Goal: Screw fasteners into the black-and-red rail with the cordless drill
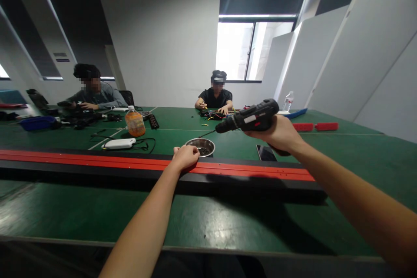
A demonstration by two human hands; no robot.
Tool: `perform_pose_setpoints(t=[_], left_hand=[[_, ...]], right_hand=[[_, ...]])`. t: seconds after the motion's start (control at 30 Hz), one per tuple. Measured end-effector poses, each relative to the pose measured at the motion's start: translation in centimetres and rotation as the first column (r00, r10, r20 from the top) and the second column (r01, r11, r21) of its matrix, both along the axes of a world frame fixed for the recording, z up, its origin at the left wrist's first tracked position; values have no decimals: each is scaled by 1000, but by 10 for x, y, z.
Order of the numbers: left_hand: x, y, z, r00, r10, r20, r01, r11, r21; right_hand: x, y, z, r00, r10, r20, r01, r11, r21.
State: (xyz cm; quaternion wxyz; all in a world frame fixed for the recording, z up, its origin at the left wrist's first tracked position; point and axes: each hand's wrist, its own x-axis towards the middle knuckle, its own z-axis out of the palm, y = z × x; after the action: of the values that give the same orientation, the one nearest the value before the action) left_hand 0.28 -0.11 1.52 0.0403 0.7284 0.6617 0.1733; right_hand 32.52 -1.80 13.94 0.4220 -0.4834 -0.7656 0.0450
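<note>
My right hand (280,134) grips a black cordless drill (250,117), held in the air with its bit pointing left over the table. My left hand (185,156) is closed in a loose fist and rests on the far edge of a long red and black rail (97,161) that lies across the green table (208,221). I cannot make out whether anything small is inside the fist. Just beyond that hand stands a small metal bowl (200,146) with dark bits in it. A dark phone (266,153) lies under the drill hand.
Two other people sit at the far side, one at the left (93,93) and one in the middle (216,95), with tools and wires before them. An orange bottle (134,122), a white power strip (119,143), a remote (153,121), red bars (315,127) and a water bottle (288,101) are on the table.
</note>
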Motion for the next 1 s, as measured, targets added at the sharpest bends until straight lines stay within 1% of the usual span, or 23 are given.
perform_pose_setpoints(t=[0.03, 0.1, 0.17, 0.23, 0.3, 0.4, 0.47, 0.5, 0.53, 0.57, 0.63, 0.7, 0.73, 0.77, 0.83, 0.9, 1.0], left_hand=[[0, 0, 0, 1000, -3, 19, 2, 1000, 2], [0, -1, 1, 998, -12, 62, 12, 1000, -4], [-1, -2, 2, 994, -23, 111, 24, 1000, -8], [-3, -2, 2, 986, -34, 161, 35, 999, -3], [-5, -1, 0, 978, -43, 205, 43, 999, 6], [-7, 3, -4, 952, -56, 299, 43, 998, 50], [-7, 7, -5, 894, -96, 437, 44, 991, 127], [-7, 8, -3, 843, -132, 521, 46, 984, 175], [-6, 8, 0, 776, -179, 604, 47, 973, 227], [-4, 7, 4, 701, -226, 677, 43, 960, 276], [0, 0, 17, 541, -315, 779, 29, 933, 357], [3, -10, 33, 370, -378, 849, 11, 915, 403], [5, -17, 41, 267, -402, 876, 5, 909, 416], [6, -23, 48, 158, -417, 895, -1, 906, 422], [7, -34, 60, -13, -429, 903, 4, 903, 429], [7, -41, 67, -123, -428, 895, 21, 901, 433], [6, -45, 71, -222, -426, 877, 36, 895, 444]], right_hand=[[-4, -3, -10, 995, 27, -96, -33, 998, -58], [-14, -8, -31, 950, 44, -308, -83, 990, -117], [-24, -12, -51, 906, 28, -423, -100, 984, -150], [-32, -12, -67, 866, 4, -501, -109, 978, -180], [-38, -10, -80, 824, -9, -567, -132, 969, -208], [-42, -4, -91, 740, 0, -673, -193, 958, -213], [-42, -1, -95, 679, 13, -734, -224, 956, -191], [-41, -1, -96, 657, 21, -754, -235, 955, -178], [-41, -1, -97, 646, 29, -763, -240, 956, -167], [-40, -2, -98, 651, 34, -759, -239, 957, -162], [-39, -4, -99, 697, 25, -717, -202, 966, -163], [-38, -8, -98, 758, -14, -652, -124, 978, -166], [-39, -10, -98, 782, -31, -623, -90, 983, -163], [-39, -11, -98, 798, -42, -602, -69, 985, -160], [-40, -14, -98, 809, -40, -586, -69, 985, -161], [-42, -15, -98, 801, -20, -598, -98, 982, -164], [-43, -15, -98, 786, 9, -618, -133, 979, -155]])
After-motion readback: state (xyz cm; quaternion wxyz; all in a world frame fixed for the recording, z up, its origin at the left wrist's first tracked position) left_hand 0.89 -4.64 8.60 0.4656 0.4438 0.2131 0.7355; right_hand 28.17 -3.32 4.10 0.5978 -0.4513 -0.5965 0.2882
